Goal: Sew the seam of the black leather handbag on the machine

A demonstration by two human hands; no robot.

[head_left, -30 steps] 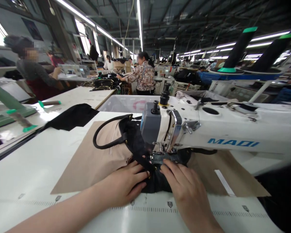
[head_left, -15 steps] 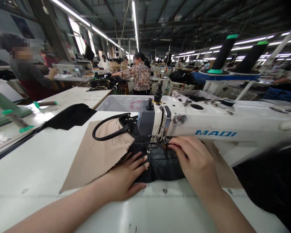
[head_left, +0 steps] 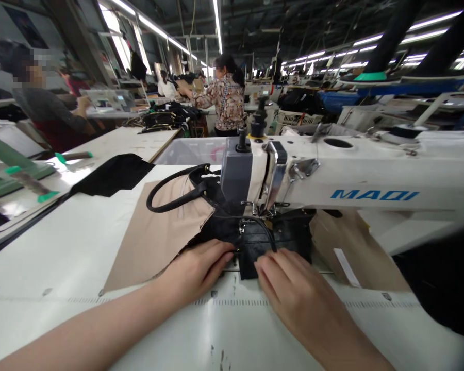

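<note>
A black bag with a looped handle and beige lining lies under the head of a white sewing machine marked MAQI. My left hand presses flat on the bag's left edge, fingers pointing toward the needle area. My right hand rests palm down on the bag's near edge, just right of the left hand. Neither hand grips anything; both lie on the material. The needle itself is hidden behind the machine head.
A beige sheet lies under the machine on the white table. Black fabric sits at the left. A green tool stands far left. Other people work at benches behind, one in a patterned shirt.
My right hand came down from the machine head's needle area to the bag's near edge. The bag shifted slightly away from me. The left hand stayed on the bag's left side.
</note>
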